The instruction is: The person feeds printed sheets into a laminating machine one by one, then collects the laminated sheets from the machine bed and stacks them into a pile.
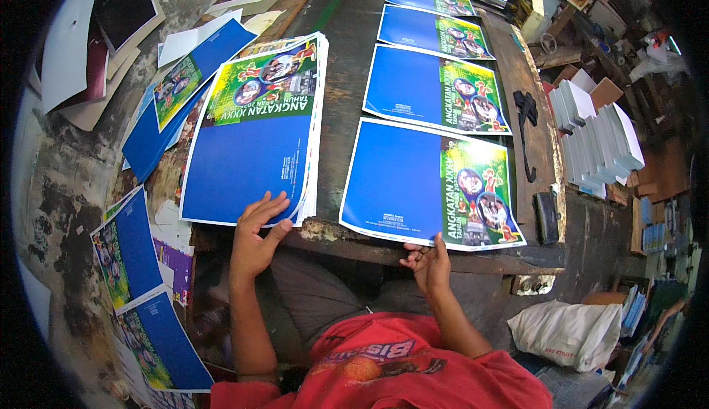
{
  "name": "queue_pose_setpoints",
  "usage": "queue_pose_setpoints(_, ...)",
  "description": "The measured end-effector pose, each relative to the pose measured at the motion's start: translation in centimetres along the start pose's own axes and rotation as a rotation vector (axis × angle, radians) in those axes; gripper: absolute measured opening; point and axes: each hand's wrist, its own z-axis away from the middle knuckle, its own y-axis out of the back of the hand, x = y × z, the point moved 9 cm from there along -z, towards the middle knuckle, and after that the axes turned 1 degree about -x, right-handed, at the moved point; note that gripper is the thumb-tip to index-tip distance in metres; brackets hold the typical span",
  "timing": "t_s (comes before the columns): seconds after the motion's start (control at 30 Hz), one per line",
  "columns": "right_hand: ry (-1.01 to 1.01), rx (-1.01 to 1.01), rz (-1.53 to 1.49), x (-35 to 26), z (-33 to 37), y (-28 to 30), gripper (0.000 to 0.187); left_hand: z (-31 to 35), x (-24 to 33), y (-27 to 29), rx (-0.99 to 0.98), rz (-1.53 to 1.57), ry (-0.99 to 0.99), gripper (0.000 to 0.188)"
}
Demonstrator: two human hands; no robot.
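My left hand [256, 237] lies on the near edge of a thick stack of printed sheets [240, 158], its fingers stretched out and its thumb apart. The top sheet is blue with a green picture panel at its far end. At the near edge of a single blue and green printed sheet [399, 176], my right hand [430, 265] has its thumb over the border and its fingers curled below, pinching it. Beyond that sheet, similar ones run away in a column, including a second printed sheet [406, 84] and a third printed sheet [413, 28].
All this rests on a worn dark wooden table [332, 113]. A black strap [526, 124] and a dark flat case [546, 217] lie along its right side. Loose prints [129, 246] spread at the left. Paper stacks [598, 135] and a white sack [567, 333] stand to the right.
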Motion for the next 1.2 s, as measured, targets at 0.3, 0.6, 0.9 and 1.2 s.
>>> queue_pose_setpoints(0.3,0.133,0.020,-0.118,-1.7,-2.6,-0.6,0.045,0.2,-7.3,2.7,0.522,0.986,0.358,0.047)
queue_pose_setpoints(0.6,0.194,-0.007,-0.022,-3.0,-2.6,-3.6,0.066,2.2,-5.4,3.6,0.785,0.986,0.162,0.049)
queue_pose_setpoints(0.9,0.112,-0.016,0.042,-3.5,-1.9,-3.0,0.057,3.0,-3.8,2.3,0.580,0.532,0.200,0.034)
queue_pose_setpoints(1.2,-0.011,-0.372,0.023,-3.7,0.7,-6.3,0.039,3.4,7.2,-4.4,-0.232,-0.135,-0.408,0.034)
